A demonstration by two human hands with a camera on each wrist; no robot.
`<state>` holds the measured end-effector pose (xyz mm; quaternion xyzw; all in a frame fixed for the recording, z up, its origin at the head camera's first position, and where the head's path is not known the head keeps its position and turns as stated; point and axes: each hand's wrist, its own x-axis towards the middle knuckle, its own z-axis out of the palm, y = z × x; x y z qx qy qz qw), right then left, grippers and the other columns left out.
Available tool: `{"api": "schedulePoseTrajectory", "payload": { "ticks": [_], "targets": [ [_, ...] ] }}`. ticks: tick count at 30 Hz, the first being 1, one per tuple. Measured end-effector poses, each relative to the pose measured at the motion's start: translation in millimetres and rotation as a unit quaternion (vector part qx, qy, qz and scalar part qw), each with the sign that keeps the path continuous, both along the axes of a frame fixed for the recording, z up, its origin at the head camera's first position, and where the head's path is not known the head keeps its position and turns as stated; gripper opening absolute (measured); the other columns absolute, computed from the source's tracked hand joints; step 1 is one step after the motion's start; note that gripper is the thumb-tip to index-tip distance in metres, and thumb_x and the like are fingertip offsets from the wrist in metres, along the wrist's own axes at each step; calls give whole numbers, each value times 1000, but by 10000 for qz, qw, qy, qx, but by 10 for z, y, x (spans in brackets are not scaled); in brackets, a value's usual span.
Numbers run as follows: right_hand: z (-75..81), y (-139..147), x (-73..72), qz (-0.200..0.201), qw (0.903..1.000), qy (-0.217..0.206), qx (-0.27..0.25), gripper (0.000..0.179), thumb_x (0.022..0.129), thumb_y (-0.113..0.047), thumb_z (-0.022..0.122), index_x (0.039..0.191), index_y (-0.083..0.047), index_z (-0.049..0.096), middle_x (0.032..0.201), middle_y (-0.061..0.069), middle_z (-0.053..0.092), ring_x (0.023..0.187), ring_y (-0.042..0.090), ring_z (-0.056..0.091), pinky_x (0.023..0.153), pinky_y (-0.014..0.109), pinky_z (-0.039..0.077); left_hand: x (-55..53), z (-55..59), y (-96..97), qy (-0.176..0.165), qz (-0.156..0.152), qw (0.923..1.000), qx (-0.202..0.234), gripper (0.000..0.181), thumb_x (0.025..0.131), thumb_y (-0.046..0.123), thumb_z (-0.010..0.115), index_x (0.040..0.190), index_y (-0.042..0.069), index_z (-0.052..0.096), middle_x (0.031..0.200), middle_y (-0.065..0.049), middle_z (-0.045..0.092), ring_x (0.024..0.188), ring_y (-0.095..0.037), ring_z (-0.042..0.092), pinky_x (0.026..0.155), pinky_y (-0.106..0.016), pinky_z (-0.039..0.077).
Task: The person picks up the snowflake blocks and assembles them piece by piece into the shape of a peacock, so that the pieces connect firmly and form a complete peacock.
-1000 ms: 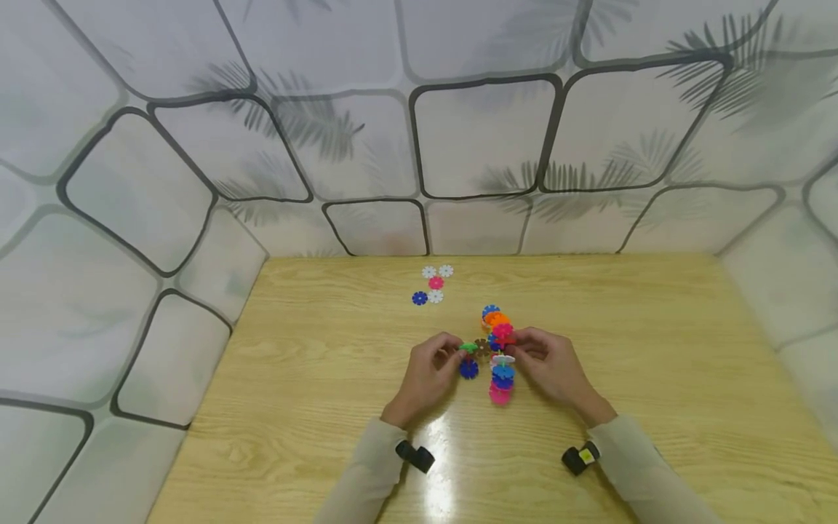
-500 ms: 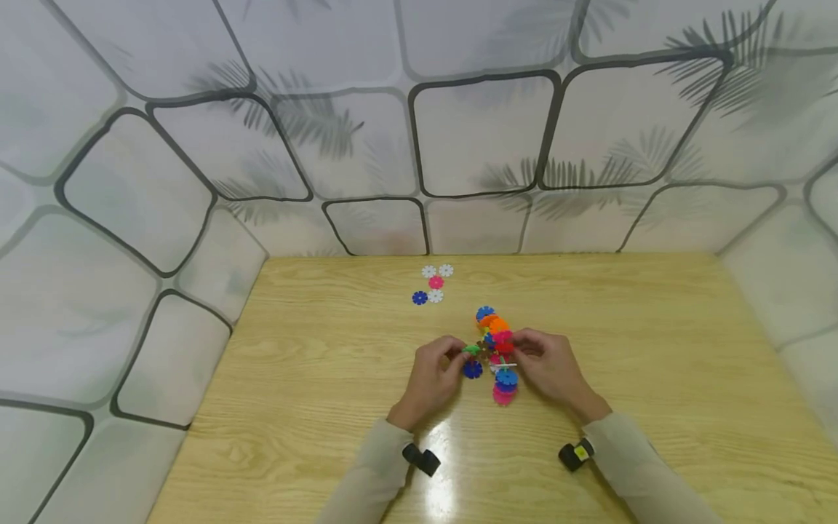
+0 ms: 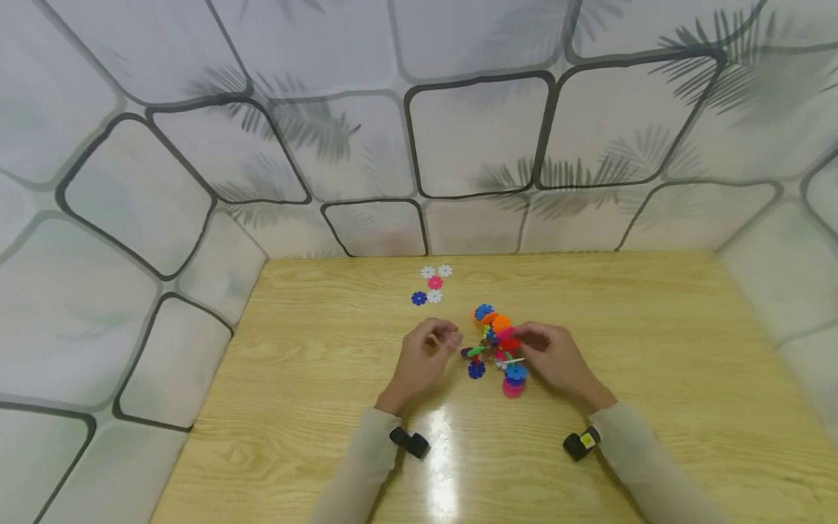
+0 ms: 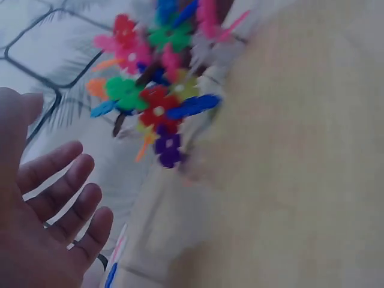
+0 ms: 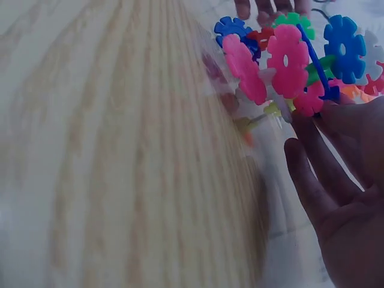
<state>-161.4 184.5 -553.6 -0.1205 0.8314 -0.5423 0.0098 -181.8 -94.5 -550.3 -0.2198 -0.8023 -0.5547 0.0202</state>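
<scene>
Many colourful notched plastic discs, joined edge to edge, form an assembly (image 3: 500,323) above the middle of the table. My right hand (image 3: 555,358) pinches it by a red or pink disc on its right side; in the right wrist view the thumb and fingers of that right hand (image 5: 354,174) meet at the discs. Just left of the assembly is my left hand (image 3: 422,356), apart from it, with nothing between its fingers. In the left wrist view the left hand (image 4: 57,198) has loosely bent fingers, and a purple disc (image 4: 169,147) hangs at the assembly's near end.
Loose notched discs lie flat on the wooden table (image 3: 294,364) farther back: a pink disc (image 3: 435,282), a dark blue disc (image 3: 419,298) and several white ones. A wall with a stone pattern (image 3: 481,138) rises behind the table's back edge.
My left hand has let go of the green disc on the assembly's left side and drawn back to the left. The assembly has tilted slightly in my right hand.
</scene>
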Motion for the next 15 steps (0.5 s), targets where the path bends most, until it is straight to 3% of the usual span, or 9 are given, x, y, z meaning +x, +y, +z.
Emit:
{"api": "schedulePoseTrajectory", "payload": {
  "ticks": [3, 6, 8, 11, 15],
  "targets": [
    [-3, 72, -42, 95, 9995, -296, -74, 20, 104, 5, 64, 119, 0, 76, 124, 20, 79, 106, -3, 74, 94, 14, 59, -253, 109, 38, -392, -250, 9988, 178, 33, 117, 28, 52, 131, 4, 71, 130, -14, 74, 124, -25, 67, 105, -41, 56],
    [-28, 114, -86, 142, 9991, -379, -141, 21, 104, 7, 62, 119, 2, 76, 123, 22, 79, 105, -4, 74, 95, 14, 59, -508, 170, 149, -849, -870, 9925, 97, 50, 121, 40, 34, 145, 9, 65, 153, -10, 65, 151, -28, 53, 127, -54, 42],
    [-62, 122, -114, 173, 9986, -435, -235, 21, 104, 8, 62, 119, 4, 75, 123, 24, 78, 105, -4, 74, 94, 14, 59, -634, 187, 246, -1228, -1264, 9843, 15, 60, 121, 47, 24, 152, 10, 61, 162, -8, 58, 160, -28, 44, 134, -56, 32],
    [-107, 96, -152, 211, 9976, -550, -361, 20, 105, 5, 63, 121, 4, 75, 125, 24, 78, 105, -3, 74, 94, 15, 59, -751, 174, 369, -1575, -1604, 9742, -180, 71, 120, 52, 16, 151, 9, 63, 160, -10, 60, 159, -29, 46, 137, -54, 28],
    [-75, 50, -181, 286, 9972, -574, -393, 19, 106, 2, 63, 121, 3, 76, 126, 24, 78, 108, 2, 76, 95, 16, 60, -770, 178, 431, -1631, -1636, 9725, -284, 78, 118, 58, 17, 139, 6, 71, 146, -13, 70, 146, -30, 58, 133, -52, 34]
  ]
}}
